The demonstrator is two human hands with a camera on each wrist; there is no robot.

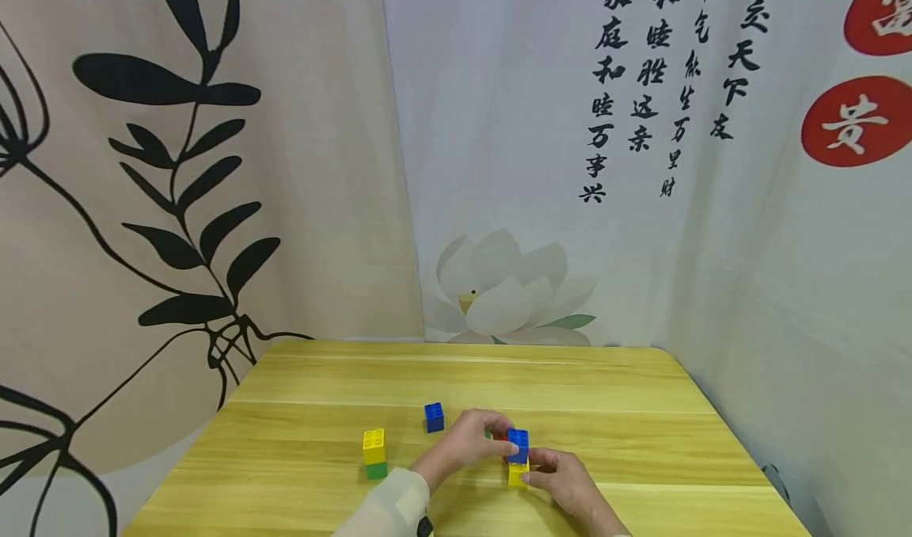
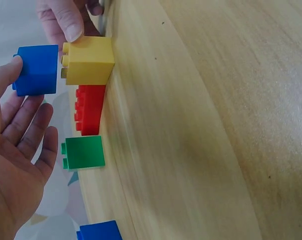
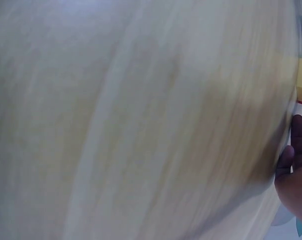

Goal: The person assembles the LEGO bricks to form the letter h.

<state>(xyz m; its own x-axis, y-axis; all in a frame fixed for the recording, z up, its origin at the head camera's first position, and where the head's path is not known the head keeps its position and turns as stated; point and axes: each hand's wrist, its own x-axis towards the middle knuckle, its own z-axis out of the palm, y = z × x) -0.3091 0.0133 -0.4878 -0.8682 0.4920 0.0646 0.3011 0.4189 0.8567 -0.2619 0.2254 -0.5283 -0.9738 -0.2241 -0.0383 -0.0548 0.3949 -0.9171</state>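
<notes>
My left hand (image 1: 470, 439) pinches a blue block (image 2: 37, 70) between thumb and fingers, just above a yellow block (image 2: 91, 61). A narrow gap shows between the blue block and the yellow studs in the left wrist view. My right hand (image 1: 566, 481) is at the yellow block's right side, thumb on its edge; its other fingers are partly hidden. Beside the yellow block sits a red block (image 2: 91, 110), and past it a green block (image 2: 85, 152). The right wrist view is blurred, with my right hand (image 3: 296, 175) at its edge.
On the wooden table (image 1: 321, 386), a yellow block (image 1: 374, 445) is stacked on a green block (image 1: 377, 470) at the left. Another blue block (image 1: 434, 417) stands farther back. A printed curtain (image 1: 342, 165) hangs behind the table.
</notes>
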